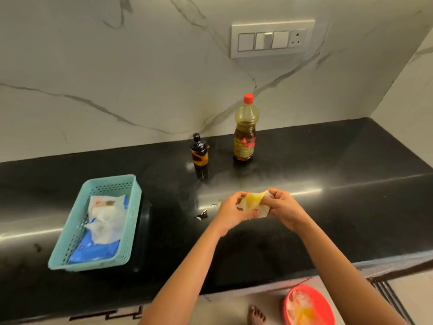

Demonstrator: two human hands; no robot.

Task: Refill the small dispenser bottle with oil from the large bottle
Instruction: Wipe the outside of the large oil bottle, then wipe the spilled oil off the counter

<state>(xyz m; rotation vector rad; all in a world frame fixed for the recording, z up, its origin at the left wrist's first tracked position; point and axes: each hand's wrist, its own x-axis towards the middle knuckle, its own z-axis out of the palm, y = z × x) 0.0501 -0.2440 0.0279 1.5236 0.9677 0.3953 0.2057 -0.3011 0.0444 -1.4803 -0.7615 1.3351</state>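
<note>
Now both hands, left hand [230, 213] and right hand [282, 208], have their fingers clamped on an oil-stained tissue [254, 202] over the near bench [351, 207]. Far behind stand the small dispenser bottle [199, 151] and, to its right, the capped large bottle [245, 131]. Probably oily and slippery, the large one is best gripped round its labelled body

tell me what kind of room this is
Most likely a home kitchen: a black stone counter under a marble-look backsplash, a large oil bottle beside a small dispenser, and a wall switch panel.
</note>
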